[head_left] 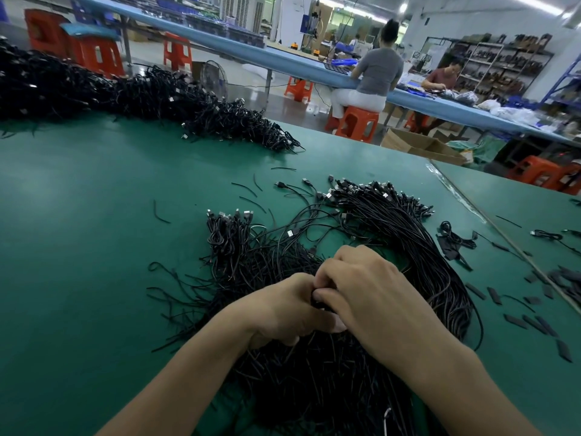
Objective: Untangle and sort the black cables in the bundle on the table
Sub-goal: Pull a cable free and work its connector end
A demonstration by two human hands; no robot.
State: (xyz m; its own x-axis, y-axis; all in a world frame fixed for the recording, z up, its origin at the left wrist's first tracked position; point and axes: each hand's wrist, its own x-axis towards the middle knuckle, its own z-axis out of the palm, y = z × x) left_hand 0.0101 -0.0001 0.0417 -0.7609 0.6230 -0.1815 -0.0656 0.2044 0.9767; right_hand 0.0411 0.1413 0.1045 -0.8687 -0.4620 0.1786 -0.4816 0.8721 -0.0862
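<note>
A big bundle of black cables (pixel 314 372) lies on the green table (pixel 94 231) right in front of me. From it a thick sheaf of cables (pixel 418 247) curves up and right, its plug ends fanned out at the top. A smaller looped bunch (pixel 226 237) stands to the left with plugs upward. My left hand (pixel 283 313) and my right hand (pixel 367 294) meet over the bundle's middle. Both have their fingers curled and pinch black cable strands between them. The strands in the grip are mostly hidden by my fingers.
A long heap of black cables (pixel 141 92) runs along the table's far left. Short black cable ties (pixel 248 190) and flat black strips (pixel 518 322) lie scattered at centre and right. A table seam (pixel 490 221) crosses at right. Two people sit at a blue bench (pixel 424 99) beyond.
</note>
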